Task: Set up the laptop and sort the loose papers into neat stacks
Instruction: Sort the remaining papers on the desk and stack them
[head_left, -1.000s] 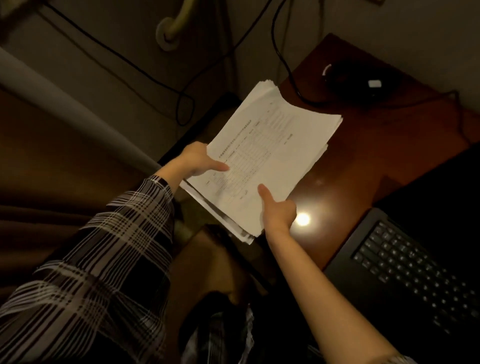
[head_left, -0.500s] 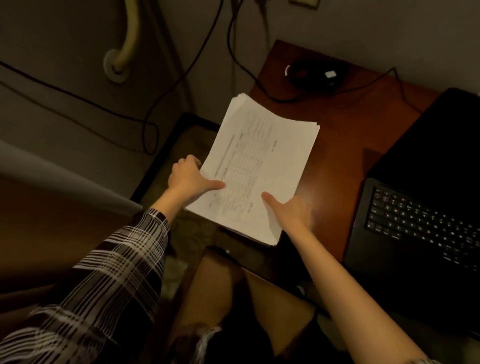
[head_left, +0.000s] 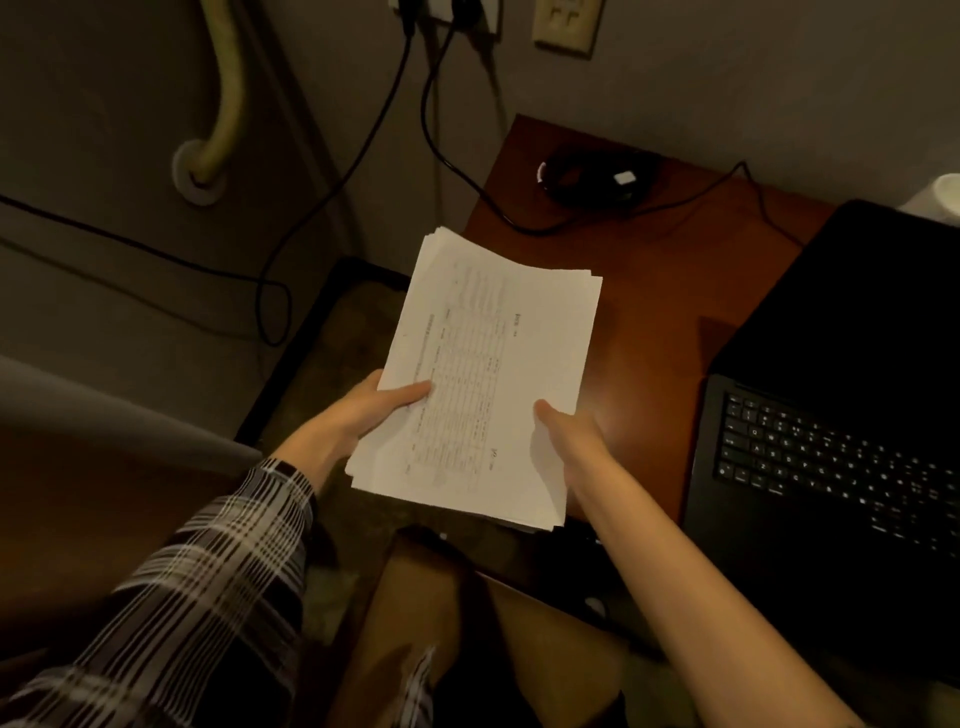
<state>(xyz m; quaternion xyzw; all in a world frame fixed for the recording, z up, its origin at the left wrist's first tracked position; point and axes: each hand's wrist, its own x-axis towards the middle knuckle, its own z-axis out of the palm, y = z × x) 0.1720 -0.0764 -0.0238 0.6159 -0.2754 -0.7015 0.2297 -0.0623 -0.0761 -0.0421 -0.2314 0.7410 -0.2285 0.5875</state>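
papers: white, grey printed table | desk: reddish-brown wood | laptop: black, pale key letters | sleeve: dark plaid, white lines | cables: black | wall: grey

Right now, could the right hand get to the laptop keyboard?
Probably yes, but not while it is occupied: the right hand grips the paper stack together with the left hand. The laptop keyboard lies just to its right, with only bare desk between.
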